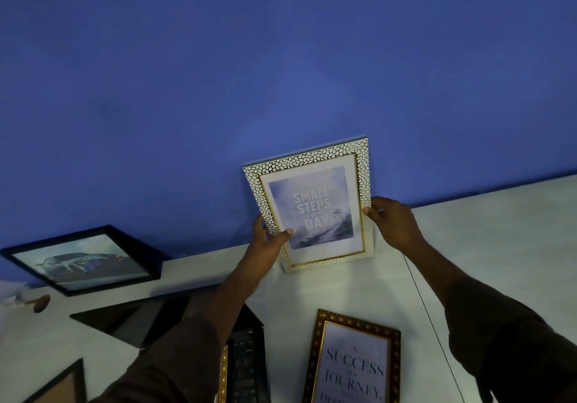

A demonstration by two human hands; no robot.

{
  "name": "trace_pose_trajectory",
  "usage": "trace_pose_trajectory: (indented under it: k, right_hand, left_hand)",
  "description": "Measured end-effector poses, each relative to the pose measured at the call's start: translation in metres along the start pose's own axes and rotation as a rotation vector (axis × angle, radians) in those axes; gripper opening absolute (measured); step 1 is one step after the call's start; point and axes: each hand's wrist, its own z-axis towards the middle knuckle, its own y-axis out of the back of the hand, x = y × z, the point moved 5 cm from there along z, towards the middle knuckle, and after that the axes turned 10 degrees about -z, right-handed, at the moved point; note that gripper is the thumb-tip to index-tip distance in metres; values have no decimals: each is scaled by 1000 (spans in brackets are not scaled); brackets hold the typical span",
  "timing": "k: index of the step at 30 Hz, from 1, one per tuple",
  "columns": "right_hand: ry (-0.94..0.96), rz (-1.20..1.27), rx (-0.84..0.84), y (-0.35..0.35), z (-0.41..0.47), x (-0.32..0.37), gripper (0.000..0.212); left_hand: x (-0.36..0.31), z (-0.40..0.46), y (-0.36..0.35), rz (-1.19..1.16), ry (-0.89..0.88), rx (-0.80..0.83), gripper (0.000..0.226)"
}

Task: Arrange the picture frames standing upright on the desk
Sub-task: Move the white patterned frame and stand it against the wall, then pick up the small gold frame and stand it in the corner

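Both hands – left hand (270,240), right hand (392,223) – fingers closed on the white frame (307,204), upright between them, its base on the table (484,246).

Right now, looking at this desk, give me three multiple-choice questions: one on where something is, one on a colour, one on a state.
1. Where does the black frame with the car picture stand?
A. Far left by the wall
B. Right of the white frame
C. Desk's near edge

2. What colour is the wall?
A. Green
B. Blue
C. White

3. How is the white pebble-pattern frame held?
A. Untouched
B. One hand
C. Both hands

Answers: 1 A, it stands at the far left against the wall. 2 B, the wall is blue. 3 C, left hand and right hand grip its side edges.
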Motion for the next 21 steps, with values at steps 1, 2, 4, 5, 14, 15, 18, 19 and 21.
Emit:
trace_pose_trajectory:
  k: [1,2,4,5,14,15,18,19,21]
  right_hand:
    - [-16,15,7,-2,-2,0,16]
    - [-41,41,11,-5,-5,-2,22]
    - [-126,103,-3,-9,-17,-7,45]
    - [-167,121,-7,-11,-28,-10,50]
    - [-308,108,110,-65,-145,-55,54]
    - [-319,105,120,-70,-158,-60,54]
    - [-359,93,132,-79,-193,-75,52]
    - [-367,87,127,-81,-203,-78,51]
    - [-381,66,118,-84,-226,-84,49]
  left_hand:
    - [-1,-2,-1,12,-5,-6,73]
    - [-1,-5,-1,26,-7,-25,77]
    - [0,-13,1,52,5,-69,85]
    - [4,-19,2,58,17,-79,87]
    - [95,-82,-2,103,207,5,68]
    - [108,-91,-3,110,235,23,68]
    - [145,-113,-7,150,306,63,70]
    - [156,-119,-7,172,329,68,71]
    - [176,-132,-8,210,380,72,74]
